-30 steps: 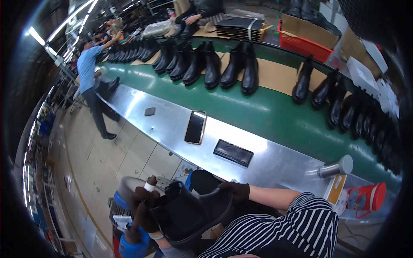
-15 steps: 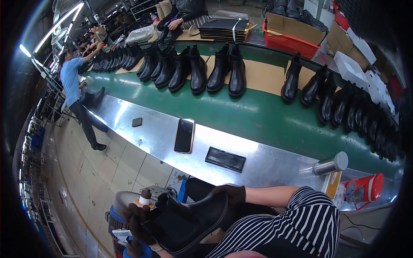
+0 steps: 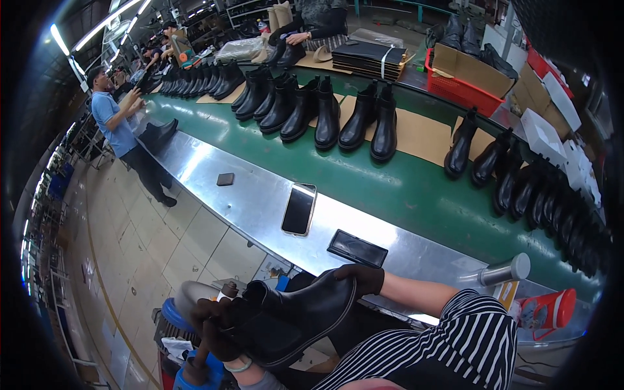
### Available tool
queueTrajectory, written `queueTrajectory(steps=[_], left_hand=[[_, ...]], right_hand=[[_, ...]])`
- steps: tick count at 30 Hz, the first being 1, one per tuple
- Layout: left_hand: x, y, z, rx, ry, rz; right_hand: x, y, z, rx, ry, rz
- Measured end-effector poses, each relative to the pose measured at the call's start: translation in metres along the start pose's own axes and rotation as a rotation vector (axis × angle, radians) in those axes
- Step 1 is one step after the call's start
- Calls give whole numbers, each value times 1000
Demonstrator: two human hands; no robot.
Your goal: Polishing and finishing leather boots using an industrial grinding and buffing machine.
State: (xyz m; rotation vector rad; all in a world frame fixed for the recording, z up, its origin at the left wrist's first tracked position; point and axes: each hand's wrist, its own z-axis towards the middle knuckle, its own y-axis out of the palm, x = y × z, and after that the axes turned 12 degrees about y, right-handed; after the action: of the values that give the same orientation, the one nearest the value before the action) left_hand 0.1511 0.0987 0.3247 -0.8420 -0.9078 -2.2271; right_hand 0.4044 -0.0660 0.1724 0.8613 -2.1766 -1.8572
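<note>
My gloved left hand [image 3: 218, 328] curls at the shaft end and my gloved right hand [image 3: 364, 278] clasps the toe of a black Chelsea boot [image 3: 296, 322] at lower centre, below a smartphone [image 3: 299, 209] on the mid-frame metal ledge [image 3: 260, 192] and more boots [image 3: 327, 120] across the top.

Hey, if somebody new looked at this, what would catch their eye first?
Probably the black boot low in the middle, held between the gloved left hand and gloved right hand. Next, the long row of black boots across the green surface beyond, and the red basket at upper right.
</note>
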Motion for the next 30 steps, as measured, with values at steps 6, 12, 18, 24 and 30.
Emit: queueTrajectory(steps=[6, 12, 18, 24, 30], left_hand=[[2, -11, 1, 3, -7, -123], [-4, -10, 7, -38, 59, -108], [5, -28, 16, 127, 297, 1072], [15, -47, 15, -86, 491, 1628], [-11, -13, -5, 55, 225, 1016]], right_hand=[[-1, 13, 11, -40, 21, 35], [-9, 8, 4, 58, -24, 28], [-49, 24, 15, 89, -348, -28], [-98, 38, 85, 81, -318, -153], [-130, 18, 190, 298, -401, -112]])
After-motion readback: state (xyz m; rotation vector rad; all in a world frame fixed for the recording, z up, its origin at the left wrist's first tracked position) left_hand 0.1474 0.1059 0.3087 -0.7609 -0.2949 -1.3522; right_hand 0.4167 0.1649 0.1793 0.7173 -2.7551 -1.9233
